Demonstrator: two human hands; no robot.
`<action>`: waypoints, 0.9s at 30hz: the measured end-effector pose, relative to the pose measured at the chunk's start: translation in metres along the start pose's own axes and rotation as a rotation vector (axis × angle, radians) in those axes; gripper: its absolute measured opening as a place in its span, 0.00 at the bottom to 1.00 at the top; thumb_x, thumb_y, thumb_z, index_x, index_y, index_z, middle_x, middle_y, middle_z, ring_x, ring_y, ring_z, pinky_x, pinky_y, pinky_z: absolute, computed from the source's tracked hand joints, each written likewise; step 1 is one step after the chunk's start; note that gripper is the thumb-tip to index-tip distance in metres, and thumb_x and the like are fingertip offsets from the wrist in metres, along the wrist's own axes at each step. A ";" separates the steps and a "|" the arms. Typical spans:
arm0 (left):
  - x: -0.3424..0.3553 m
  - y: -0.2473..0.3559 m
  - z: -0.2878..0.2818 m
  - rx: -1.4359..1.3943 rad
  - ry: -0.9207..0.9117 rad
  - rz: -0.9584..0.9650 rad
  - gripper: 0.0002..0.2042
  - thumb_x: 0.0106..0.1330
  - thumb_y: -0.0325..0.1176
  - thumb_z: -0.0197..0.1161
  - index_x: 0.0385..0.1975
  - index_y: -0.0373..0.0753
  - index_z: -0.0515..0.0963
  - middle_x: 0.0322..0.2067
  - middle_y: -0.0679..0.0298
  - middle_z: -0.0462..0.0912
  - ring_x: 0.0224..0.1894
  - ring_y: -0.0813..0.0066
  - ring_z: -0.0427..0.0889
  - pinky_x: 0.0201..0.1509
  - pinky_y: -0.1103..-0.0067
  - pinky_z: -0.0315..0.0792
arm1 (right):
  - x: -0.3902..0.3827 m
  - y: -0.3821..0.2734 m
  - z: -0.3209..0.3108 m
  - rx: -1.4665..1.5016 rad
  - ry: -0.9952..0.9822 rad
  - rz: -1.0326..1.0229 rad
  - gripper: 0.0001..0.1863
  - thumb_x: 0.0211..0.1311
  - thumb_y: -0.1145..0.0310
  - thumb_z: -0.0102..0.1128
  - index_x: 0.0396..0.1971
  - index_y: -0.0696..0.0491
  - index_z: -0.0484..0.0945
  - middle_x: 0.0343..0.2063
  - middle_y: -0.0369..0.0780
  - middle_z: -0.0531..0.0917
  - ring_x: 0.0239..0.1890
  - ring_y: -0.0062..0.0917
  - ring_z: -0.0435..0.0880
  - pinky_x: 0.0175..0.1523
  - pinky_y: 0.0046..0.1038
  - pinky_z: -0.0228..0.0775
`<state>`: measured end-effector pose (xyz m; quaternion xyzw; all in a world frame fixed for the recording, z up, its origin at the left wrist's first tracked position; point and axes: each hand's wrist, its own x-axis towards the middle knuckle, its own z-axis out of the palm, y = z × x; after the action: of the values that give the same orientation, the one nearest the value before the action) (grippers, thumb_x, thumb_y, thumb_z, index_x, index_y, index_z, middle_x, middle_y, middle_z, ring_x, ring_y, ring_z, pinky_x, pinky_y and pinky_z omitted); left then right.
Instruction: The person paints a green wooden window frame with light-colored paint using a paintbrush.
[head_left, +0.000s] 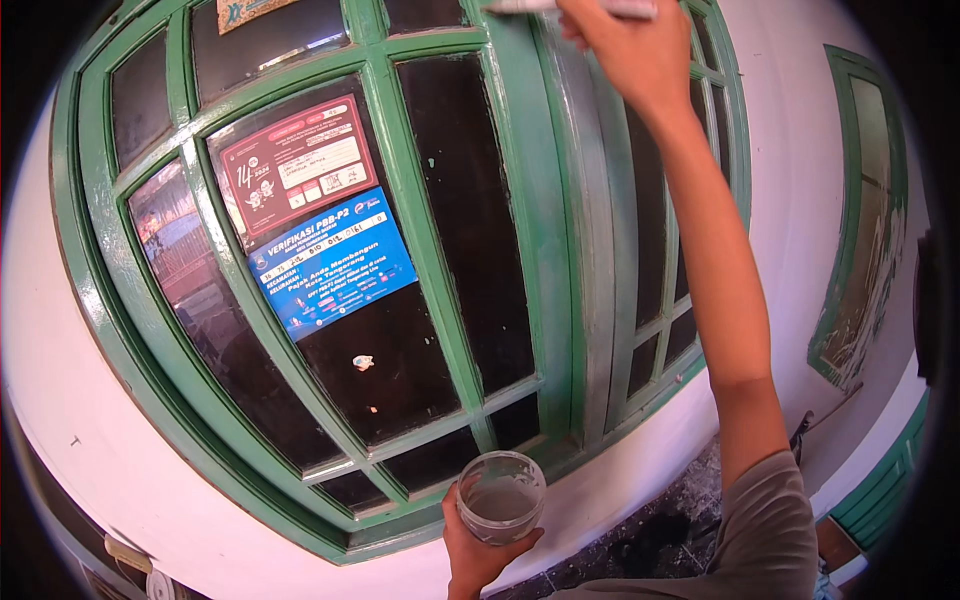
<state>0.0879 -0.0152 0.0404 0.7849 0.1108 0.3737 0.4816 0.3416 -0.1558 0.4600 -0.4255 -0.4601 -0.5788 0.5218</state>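
Note:
My right hand [630, 50] is raised at the top centre, closed around the pale handle of a brush [585, 8]; its tip is against or very near the upper green window frame [495, 40]. My left hand [475, 550], at the bottom centre, grips a clear round container [500, 497] with some greyish liquid inside, below the window's bottom rail. The green wooden frame has dark glass panes [465, 230], one bearing a maroon sticker [290, 150] and a blue sticker [335, 290] above a small pale patch [363, 362].
A white wall [100, 420] surrounds the window. A second green-framed window [835, 330] with patchy pale marks is on the right, above a green door or panel [890, 470]. Dark stained floor tiles [640, 540] show below. A pale fitting [130, 555] is at the lower left.

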 end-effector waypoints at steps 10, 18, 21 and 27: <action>-0.008 -0.001 -0.002 -0.066 -0.025 0.023 0.57 0.36 0.39 0.92 0.68 0.34 0.61 0.61 0.52 0.75 0.62 0.58 0.80 0.66 0.66 0.76 | -0.244 -0.039 -0.085 -0.104 -0.432 0.330 0.04 0.56 0.74 0.70 0.30 0.57 0.84 0.23 0.47 0.84 0.24 0.38 0.87 0.32 0.30 0.76; -0.016 0.001 -0.007 -0.030 -0.017 0.014 0.56 0.36 0.40 0.92 0.67 0.34 0.62 0.60 0.50 0.75 0.61 0.57 0.80 0.66 0.66 0.75 | -0.173 -0.034 -0.065 -0.100 -0.777 0.475 0.09 0.56 0.68 0.68 0.23 0.59 0.85 0.18 0.43 0.84 0.22 0.30 0.86 0.33 0.28 0.76; -0.020 0.003 -0.003 -0.048 -0.022 0.021 0.56 0.36 0.41 0.92 0.67 0.34 0.62 0.59 0.50 0.77 0.61 0.57 0.81 0.66 0.66 0.75 | -0.124 -0.025 -0.045 -0.064 -0.609 0.586 0.10 0.56 0.67 0.69 0.25 0.60 0.86 0.17 0.41 0.82 0.20 0.21 0.81 0.30 0.25 0.73; -0.023 0.002 -0.001 -0.074 -0.009 0.005 0.56 0.36 0.41 0.92 0.67 0.34 0.62 0.59 0.50 0.78 0.61 0.57 0.81 0.65 0.66 0.75 | -0.109 -0.031 -0.026 -0.002 -0.074 0.270 0.06 0.60 0.71 0.68 0.30 0.57 0.87 0.18 0.41 0.83 0.23 0.23 0.85 0.30 0.26 0.72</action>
<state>0.0713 -0.0276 0.0311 0.7687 0.0927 0.3750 0.5098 0.3204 -0.1568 0.3453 -0.5050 -0.4170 -0.4878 0.5771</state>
